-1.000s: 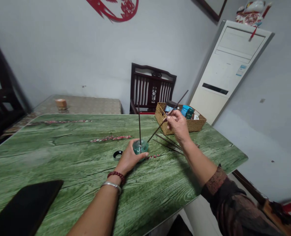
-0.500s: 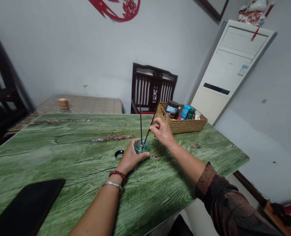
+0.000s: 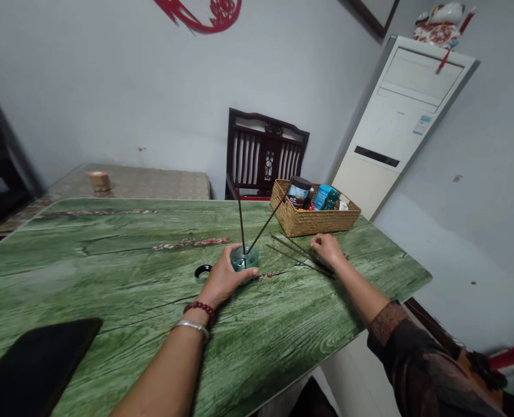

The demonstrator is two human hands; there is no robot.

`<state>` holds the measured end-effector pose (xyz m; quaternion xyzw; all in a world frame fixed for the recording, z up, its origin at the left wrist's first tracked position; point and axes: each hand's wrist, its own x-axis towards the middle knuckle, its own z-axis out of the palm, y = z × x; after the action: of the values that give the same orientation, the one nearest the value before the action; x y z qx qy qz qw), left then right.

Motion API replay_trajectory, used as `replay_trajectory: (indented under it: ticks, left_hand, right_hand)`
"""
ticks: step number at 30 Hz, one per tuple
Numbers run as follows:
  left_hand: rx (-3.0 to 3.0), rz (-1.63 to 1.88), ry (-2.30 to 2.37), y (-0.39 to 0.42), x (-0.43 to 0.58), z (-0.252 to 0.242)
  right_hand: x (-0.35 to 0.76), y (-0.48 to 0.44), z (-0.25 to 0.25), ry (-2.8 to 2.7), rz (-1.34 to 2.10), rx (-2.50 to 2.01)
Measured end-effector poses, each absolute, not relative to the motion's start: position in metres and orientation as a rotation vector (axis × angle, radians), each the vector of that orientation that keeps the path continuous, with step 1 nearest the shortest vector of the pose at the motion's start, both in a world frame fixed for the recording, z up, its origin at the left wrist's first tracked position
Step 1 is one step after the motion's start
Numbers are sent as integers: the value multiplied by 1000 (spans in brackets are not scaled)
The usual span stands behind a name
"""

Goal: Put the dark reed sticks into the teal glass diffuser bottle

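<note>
Cupping the small teal glass bottle (image 3: 244,259), the left hand (image 3: 221,282) is wrapping thumb and fingers round its near side, a closed hold, and the bottle is standing on the green wood-grain table (image 3: 109,278), about mid-table. Two dark reeds are sitting in its neck: an upright stick (image 3: 240,223) and a leaning stick (image 3: 268,223), the latter tilting right toward the basket. The right hand (image 3: 326,249) is resting knuckles-up, fingers curled, on the loose sticks (image 3: 295,255) that are lying flat on the table just right of the bottle; whether it is pinching one cannot be told. A black ring (image 3: 203,271) is lying just left of the bottle, apart from it. A wicker basket (image 3: 315,223) is sitting at the far edge, holding jars. A dark chair (image 3: 265,153) is standing behind the table, and a black slab (image 3: 35,365) is lying at the near left corner.
</note>
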<state>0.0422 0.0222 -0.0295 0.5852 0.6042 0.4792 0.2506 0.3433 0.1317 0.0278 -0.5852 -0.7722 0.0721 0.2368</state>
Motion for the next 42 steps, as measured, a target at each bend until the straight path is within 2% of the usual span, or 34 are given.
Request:
replay_trajectory:
  ticks: [5,14,20,22,25,31,37,42]
  left_hand:
    - [1580,1310,1642,20,43,-27]
    - [1574,1340,1637,19,44,-25]
    - [1594,1340,1621,19,45,-26]
    - [1585,1341,1618,20,45,-26]
    - [1573,1347,1623,20,44,-27]
    - [1580,1290,1638,21,43,-28]
    - [1601,1291,1662,22,42,-28]
    - [1598,1298,1644,22,42,-29]
  right_hand:
    - [339,120,19,-2138,233,-1588]
    - [238,92,75,-2044,803,-871]
    - [191,90,92,-2121,855,-727]
    - [195,91,95,-2174,810,-716]
    - [223,101,93,-2207,561,-849]
    - [303,123,55,-2383,-19,-1662]
    - [328,123,20,-2400,-107,-1943]
    - [323,119,19,-2412,-159,-1966]
